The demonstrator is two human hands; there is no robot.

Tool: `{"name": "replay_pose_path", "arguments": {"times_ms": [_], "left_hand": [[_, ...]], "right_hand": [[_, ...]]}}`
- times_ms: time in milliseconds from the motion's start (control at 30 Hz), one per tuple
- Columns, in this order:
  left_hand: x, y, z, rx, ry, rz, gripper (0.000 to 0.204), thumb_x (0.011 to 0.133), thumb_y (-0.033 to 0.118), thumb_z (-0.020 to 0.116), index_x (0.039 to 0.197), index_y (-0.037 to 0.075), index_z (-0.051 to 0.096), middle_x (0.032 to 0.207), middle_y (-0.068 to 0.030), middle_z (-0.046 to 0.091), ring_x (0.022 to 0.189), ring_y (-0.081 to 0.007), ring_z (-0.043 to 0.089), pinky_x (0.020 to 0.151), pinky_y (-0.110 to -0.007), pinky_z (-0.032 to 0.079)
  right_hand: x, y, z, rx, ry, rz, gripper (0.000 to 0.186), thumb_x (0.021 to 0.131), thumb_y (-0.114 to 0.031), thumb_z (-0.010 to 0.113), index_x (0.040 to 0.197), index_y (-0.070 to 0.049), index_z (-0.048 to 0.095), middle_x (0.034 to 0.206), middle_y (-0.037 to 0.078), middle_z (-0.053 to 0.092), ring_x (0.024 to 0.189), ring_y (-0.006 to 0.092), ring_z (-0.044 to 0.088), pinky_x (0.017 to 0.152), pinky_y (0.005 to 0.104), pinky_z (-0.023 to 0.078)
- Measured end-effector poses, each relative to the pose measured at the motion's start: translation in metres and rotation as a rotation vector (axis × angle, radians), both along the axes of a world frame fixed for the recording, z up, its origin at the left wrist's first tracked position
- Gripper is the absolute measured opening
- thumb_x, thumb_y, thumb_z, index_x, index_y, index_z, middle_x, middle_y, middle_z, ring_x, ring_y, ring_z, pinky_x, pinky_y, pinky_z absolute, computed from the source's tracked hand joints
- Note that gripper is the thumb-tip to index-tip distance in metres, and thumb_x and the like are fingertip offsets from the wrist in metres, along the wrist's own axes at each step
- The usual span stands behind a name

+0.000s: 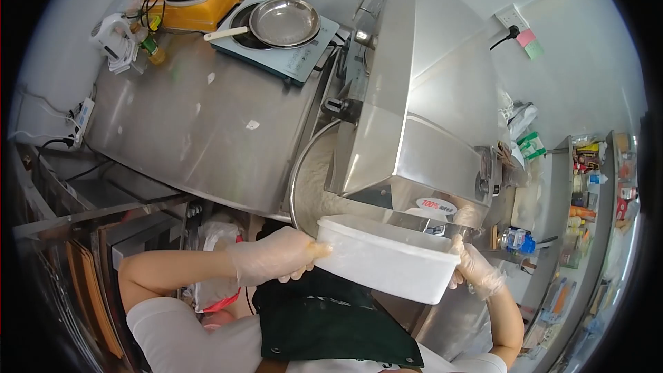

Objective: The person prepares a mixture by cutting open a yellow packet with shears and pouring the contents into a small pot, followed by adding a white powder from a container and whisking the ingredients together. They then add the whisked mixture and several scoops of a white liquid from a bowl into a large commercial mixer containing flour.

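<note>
A white rectangular plastic tub [387, 262] is held up in front of my dark green apron [314, 318], tilted with its opening toward the machine. My left hand [280, 257], in a clear disposable glove, is closed on the tub's left end. At the other end my right hand [473, 269], gloved the same way, grips the right edge. Just beyond the tub is a round metal bowl [293, 190] with pale, floury-looking material [314, 176] in it. A large stainless steel machine [435, 76] covers the bowl's right part. The tub's inside is mostly hidden.
Left of the bowl stands a steel worktable [228, 124]. On it are a frying pan [284, 22] on a light blue cooktop [304, 59], a bottle [148, 45] and a white hand mixer [114, 38]. Shelves with packages [587, 186] line the right side.
</note>
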State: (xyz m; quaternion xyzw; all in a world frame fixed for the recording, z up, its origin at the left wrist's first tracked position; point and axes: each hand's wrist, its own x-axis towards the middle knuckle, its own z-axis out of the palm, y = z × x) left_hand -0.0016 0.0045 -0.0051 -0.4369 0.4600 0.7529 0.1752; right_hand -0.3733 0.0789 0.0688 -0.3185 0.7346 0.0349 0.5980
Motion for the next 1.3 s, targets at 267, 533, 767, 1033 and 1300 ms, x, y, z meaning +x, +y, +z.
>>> {"name": "replay_pose_path", "arguments": {"times_ms": [267,533,767,1033,1300], "left_hand": [[-0.032,0.069,-0.010,-1.177,0.284,-0.326,0.042,0.088,0.051,0.059,0.085,0.010,0.067,0.065,-0.0106,0.063,0.061,-0.0280,0.066,0.054,-0.038,0.053],[-0.128,0.069,-0.003,-1.112,0.476,-0.061,0.040,0.081,0.039,0.073,0.102,0.006,0.066,0.060,-0.0066,0.059,0.054,-0.0250,0.060,0.051,-0.035,0.048],[-0.232,0.093,-0.026,-1.031,0.382,0.051,0.036,0.083,0.027,0.075,0.110,0.004,0.067,0.071,-0.0085,0.066,0.063,-0.0226,0.065,0.059,-0.034,0.052],[-0.353,0.089,-0.092,-1.089,0.095,0.230,0.034,0.086,0.026,0.071,0.108,0.001,0.067,0.095,-0.0179,0.068,0.084,-0.0310,0.068,0.076,-0.040,0.054],[-0.346,0.018,-0.206,-0.815,-0.447,0.473,0.066,0.084,0.024,0.073,0.135,-0.008,0.044,0.109,-0.0208,0.063,0.092,-0.0283,0.065,0.079,-0.037,0.053]], "right_hand": [[-0.008,0.069,-0.016,-0.337,-0.303,-0.504,0.070,0.094,-0.052,0.058,0.136,0.004,0.049,0.129,0.012,0.059,0.118,0.0194,0.054,0.104,0.0356,0.042],[-0.167,0.177,-0.081,-0.629,-0.186,-1.024,0.051,0.095,-0.030,0.056,0.135,0.002,0.050,0.128,0.015,0.060,0.115,0.0259,0.059,0.100,0.0373,0.047],[-0.410,0.177,-0.306,-0.861,-0.159,-1.328,0.040,0.096,-0.020,0.050,0.133,-0.005,0.050,0.128,0.014,0.058,0.114,0.0298,0.060,0.096,0.0446,0.051],[-0.458,0.104,-0.375,-0.778,-0.248,-1.360,0.039,0.096,-0.021,0.057,0.131,-0.004,0.054,0.124,0.011,0.061,0.114,0.0274,0.059,0.094,0.0437,0.051],[-0.335,-0.009,-0.332,-1.349,0.161,-0.257,0.044,0.089,-0.017,0.070,0.129,-0.004,0.059,0.099,0.013,0.069,0.092,0.0207,0.064,0.084,0.0350,0.051]]}}
